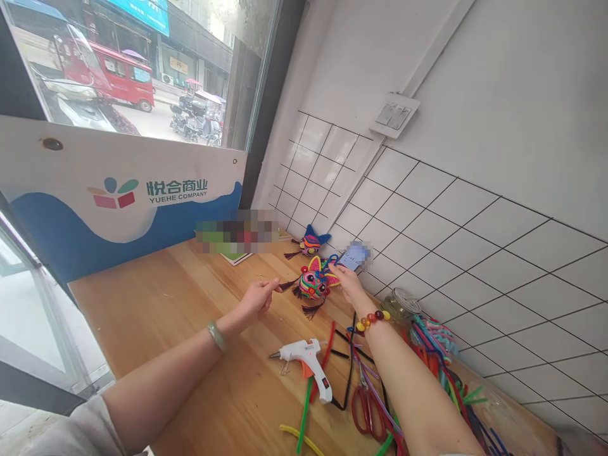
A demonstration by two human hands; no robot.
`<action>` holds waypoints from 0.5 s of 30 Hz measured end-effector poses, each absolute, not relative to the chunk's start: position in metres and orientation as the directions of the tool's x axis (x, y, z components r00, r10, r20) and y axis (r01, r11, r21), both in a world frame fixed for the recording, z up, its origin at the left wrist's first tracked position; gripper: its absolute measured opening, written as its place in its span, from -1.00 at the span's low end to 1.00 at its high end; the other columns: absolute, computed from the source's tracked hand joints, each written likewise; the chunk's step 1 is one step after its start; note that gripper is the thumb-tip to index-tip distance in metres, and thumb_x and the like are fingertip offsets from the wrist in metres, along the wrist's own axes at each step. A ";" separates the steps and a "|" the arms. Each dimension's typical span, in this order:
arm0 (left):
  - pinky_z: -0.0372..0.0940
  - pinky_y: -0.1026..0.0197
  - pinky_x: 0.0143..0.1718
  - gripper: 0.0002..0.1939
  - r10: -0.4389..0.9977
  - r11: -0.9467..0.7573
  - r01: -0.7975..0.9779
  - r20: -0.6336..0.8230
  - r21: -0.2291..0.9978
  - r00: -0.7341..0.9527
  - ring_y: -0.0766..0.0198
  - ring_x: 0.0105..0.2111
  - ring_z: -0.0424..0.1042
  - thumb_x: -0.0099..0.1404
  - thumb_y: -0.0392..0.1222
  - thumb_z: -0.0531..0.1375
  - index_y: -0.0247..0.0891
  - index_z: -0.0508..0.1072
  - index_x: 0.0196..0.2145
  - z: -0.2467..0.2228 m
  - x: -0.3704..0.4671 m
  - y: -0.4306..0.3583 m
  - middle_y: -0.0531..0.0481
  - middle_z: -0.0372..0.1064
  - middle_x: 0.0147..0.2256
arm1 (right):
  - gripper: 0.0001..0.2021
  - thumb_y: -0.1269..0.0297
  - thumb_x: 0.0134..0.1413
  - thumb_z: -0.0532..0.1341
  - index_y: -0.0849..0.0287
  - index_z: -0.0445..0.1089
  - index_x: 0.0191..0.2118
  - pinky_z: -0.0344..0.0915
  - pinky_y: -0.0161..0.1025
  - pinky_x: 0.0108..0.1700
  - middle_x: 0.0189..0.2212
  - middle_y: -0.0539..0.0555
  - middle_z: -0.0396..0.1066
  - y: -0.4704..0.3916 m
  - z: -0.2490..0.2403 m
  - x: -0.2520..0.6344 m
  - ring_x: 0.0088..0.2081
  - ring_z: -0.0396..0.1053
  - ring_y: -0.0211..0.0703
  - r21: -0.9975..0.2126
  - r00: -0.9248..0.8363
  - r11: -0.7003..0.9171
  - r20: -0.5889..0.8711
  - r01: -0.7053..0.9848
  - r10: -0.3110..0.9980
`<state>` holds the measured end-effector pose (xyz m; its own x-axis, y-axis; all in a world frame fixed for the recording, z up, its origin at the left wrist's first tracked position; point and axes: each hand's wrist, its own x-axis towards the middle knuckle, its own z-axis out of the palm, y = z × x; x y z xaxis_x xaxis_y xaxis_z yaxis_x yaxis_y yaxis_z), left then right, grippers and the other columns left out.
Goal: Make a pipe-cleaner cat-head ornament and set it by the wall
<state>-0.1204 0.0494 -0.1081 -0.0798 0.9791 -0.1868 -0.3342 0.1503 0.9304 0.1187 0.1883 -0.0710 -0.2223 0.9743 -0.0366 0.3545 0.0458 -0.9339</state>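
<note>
A colourful pipe-cleaner animal head point(312, 283) with pointed pink-and-yellow ears, round eyes and dark tassels is between my hands, over the wooden table. My left hand point(259, 297) is closed, its thumb and forefinger pinching the dark tassel point(287, 286) on the head's left side. On the other side my right hand point(348, 285) has its fingers closed at the blue loop point(329, 261) on top. Behind it, against the wall, sits a second animal head point(311, 243) with blue ears.
Nearer me on the table point(190, 304) lie a white glue gun point(304, 356), red-handled scissors point(368, 408) and loose pipe cleaners point(304, 415). A phone point(355, 255), a glass jar point(401, 303) and bundled pipe cleaners point(434, 339) line the tiled wall. A blurred booklet point(235, 258) lies at the back.
</note>
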 end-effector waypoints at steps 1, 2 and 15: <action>-0.27 0.33 -0.75 -0.56 0.978 0.153 -0.335 -0.190 0.930 -0.080 0.47 -0.84 -0.15 0.14 0.20 0.17 -0.29 0.37 -0.49 -0.108 -0.120 0.049 0.24 -0.04 -0.88 | -0.69 0.17 0.23 0.18 0.22 0.33 0.01 0.41 -0.06 -0.12 -0.05 0.12 0.38 0.192 -0.070 0.118 -0.12 0.41 -0.10 -0.921 -0.216 0.065 -0.022 0.384 0.976; -0.26 0.33 -0.75 -0.57 0.978 0.156 -0.335 -0.193 0.929 -0.082 0.47 -0.84 -0.14 0.14 0.19 0.17 -0.29 0.37 -0.49 -0.108 -0.120 0.049 0.24 -0.04 -0.88 | -0.69 0.17 0.23 0.18 0.21 0.33 0.02 0.40 -0.05 -0.11 -0.04 0.12 0.37 0.195 -0.070 0.117 -0.11 0.41 -0.09 -0.906 -0.212 0.083 -0.008 0.415 0.977; -0.23 0.34 -0.74 -0.57 0.966 0.190 -0.345 -0.238 0.919 -0.103 0.47 -0.86 -0.11 0.11 0.20 0.18 -0.29 0.37 -0.49 -0.114 -0.121 0.052 0.24 -0.04 -0.89 | -0.69 0.16 0.21 0.19 0.23 0.36 -0.02 0.41 -0.06 -0.12 -0.07 0.08 0.39 0.209 -0.076 0.107 -0.12 0.41 -0.04 -0.628 -0.250 0.204 0.015 0.751 0.968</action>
<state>-0.1209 0.0520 -0.1143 -0.1027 0.9657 -0.2384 -0.3446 0.1903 0.9193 0.1073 0.2093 -0.0757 -0.2500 0.9681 0.0146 0.7514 0.2035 -0.6277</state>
